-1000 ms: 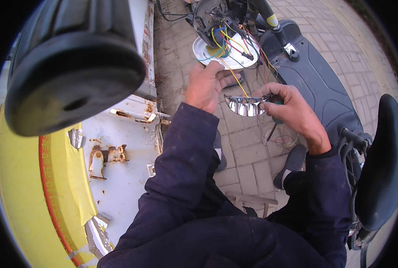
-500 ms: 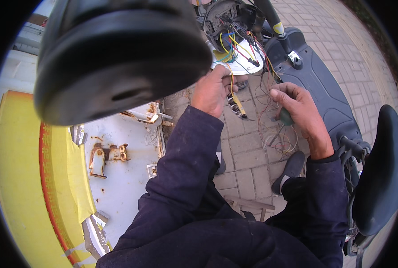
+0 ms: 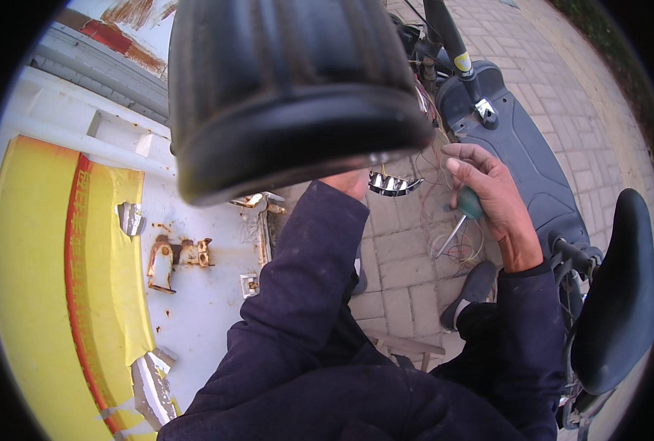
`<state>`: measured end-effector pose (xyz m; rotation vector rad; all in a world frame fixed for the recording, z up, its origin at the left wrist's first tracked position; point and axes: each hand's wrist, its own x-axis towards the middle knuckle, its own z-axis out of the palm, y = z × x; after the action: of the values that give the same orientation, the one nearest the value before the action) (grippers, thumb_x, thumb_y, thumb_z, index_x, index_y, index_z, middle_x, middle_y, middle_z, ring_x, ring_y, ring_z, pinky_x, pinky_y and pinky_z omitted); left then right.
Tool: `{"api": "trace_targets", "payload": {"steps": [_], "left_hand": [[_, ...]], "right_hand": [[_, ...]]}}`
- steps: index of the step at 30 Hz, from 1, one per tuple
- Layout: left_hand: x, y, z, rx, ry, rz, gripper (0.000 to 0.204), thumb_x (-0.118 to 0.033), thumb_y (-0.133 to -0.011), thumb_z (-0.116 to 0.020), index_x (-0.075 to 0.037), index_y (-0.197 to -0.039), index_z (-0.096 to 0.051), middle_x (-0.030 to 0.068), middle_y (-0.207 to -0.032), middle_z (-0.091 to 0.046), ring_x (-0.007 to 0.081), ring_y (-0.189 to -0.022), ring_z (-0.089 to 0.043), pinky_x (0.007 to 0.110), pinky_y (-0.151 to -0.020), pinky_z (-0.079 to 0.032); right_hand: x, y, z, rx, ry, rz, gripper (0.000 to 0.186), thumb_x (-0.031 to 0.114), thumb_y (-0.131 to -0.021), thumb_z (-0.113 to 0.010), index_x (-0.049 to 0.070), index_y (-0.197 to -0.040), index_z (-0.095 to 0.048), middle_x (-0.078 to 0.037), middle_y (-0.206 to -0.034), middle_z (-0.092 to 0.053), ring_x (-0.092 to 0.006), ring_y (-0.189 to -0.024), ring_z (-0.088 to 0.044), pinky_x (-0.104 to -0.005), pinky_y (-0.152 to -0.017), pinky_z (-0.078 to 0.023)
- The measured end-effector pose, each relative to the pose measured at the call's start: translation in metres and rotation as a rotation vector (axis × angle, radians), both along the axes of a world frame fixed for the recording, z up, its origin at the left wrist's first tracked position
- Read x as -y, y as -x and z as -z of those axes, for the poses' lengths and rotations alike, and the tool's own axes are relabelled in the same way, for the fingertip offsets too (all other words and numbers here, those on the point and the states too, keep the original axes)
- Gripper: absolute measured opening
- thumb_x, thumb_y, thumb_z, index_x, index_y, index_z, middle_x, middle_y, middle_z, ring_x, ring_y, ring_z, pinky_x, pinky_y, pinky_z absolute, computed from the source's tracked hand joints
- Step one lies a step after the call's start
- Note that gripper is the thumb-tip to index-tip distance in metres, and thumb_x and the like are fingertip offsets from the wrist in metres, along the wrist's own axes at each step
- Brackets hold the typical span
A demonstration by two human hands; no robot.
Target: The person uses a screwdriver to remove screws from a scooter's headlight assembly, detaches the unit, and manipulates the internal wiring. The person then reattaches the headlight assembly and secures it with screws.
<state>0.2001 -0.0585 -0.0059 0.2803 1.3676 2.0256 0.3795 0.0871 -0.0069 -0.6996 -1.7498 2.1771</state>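
My right hand (image 3: 494,187) is closed around the green handle of a screwdriver (image 3: 470,204), whose metal shaft points down and to the left. Its thumb and forefinger are bent close together beside thin wires (image 3: 437,158); whether they pinch one is too small to tell. Of my left hand (image 3: 349,182), only the part near the wrist shows, because a large black ribbed object (image 3: 297,95) close to the camera covers its fingers. Right beside that hand is a curved light strip (image 3: 394,184) with shiny segments. What grips the strip is hidden.
A grey scooter footboard (image 3: 518,154) with a black post (image 3: 448,37) lies to the right, and a black seat (image 3: 617,294) is nearer. At left are a white panel with rusty brackets (image 3: 180,257) and a yellow sheet (image 3: 33,279). A wooden stool (image 3: 408,344) stands between my legs.
The black object has shifted right in view and now covers the wire bundle, white shell and my left fingers. The light strip lies flatter. My right hand has turned, showing more of the screwdriver.
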Motion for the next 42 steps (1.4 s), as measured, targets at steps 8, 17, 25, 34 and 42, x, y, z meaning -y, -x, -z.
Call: {"api": "trace_targets", "payload": {"steps": [8, 17, 25, 34, 42], "left_hand": [[-0.01, -0.031, -0.001, 0.045, -0.168, 0.037, 0.031, -0.014, -0.099, -0.059, -0.001, -0.126, -0.061, 0.0088, -0.123, -0.068, 0.0205, -0.114, -0.065, 0.042, -0.098, -0.054], [-0.014, -0.032, 0.0, -0.028, -0.112, 0.045, 0.044, -0.01, -0.096, -0.058, 0.0, -0.138, -0.052, 0.0114, -0.132, -0.064, 0.0261, -0.119, -0.063, 0.046, -0.105, -0.049], [0.015, -0.005, -0.025, 0.04, -0.114, 0.121, 0.062, -0.042, -0.098, -0.056, -0.003, -0.145, -0.047, 0.0154, -0.143, -0.056, 0.0318, -0.13, -0.055, 0.056, -0.109, -0.045], [0.01, 0.021, -0.027, 0.186, 0.091, 0.215, 0.045, -0.016, -0.099, -0.051, 0.001, -0.141, -0.05, 0.0184, -0.136, -0.063, 0.0312, -0.118, -0.068, 0.046, -0.094, -0.058], [0.002, -0.017, -0.011, -0.029, -0.11, 0.045, 0.051, -0.01, -0.096, -0.048, 0.005, -0.145, -0.042, 0.0196, -0.131, -0.063, 0.032, -0.112, -0.07, 0.044, -0.082, -0.065]], "right_hand": [[0.0, 0.034, 0.008, -0.001, 0.164, 0.121, 0.029, 0.023, -0.099, -0.068, -0.003, -0.111, -0.067, -0.004, -0.077, -0.061, -0.0142, -0.057, -0.061, -0.0277, -0.053, -0.047], [-0.004, 0.069, 0.009, 0.045, 0.103, 0.191, 0.026, 0.021, -0.098, -0.066, -0.004, -0.091, -0.067, -0.007, -0.073, -0.062, -0.0173, -0.054, -0.06, -0.0304, -0.051, -0.048], [-0.031, 0.071, 0.0, 0.05, 0.091, 0.086, 0.026, 0.018, -0.097, -0.063, -0.006, -0.087, -0.065, -0.01, -0.072, -0.062, -0.0194, -0.052, -0.058, -0.0328, -0.049, -0.047], [-0.042, 0.071, -0.003, -0.054, 0.041, -0.09, 0.031, 0.028, -0.107, -0.056, 0.0, -0.099, -0.067, -0.004, -0.071, -0.059, -0.0133, -0.055, -0.057, -0.0301, -0.05, -0.049], [-0.054, 0.039, 0.011, 0.155, 0.002, 0.324, 0.068, 0.058, -0.096, -0.068, -0.01, -0.102, -0.067, -0.005, -0.072, -0.058, -0.0154, -0.054, -0.058, -0.0277, -0.054, -0.049]]}}
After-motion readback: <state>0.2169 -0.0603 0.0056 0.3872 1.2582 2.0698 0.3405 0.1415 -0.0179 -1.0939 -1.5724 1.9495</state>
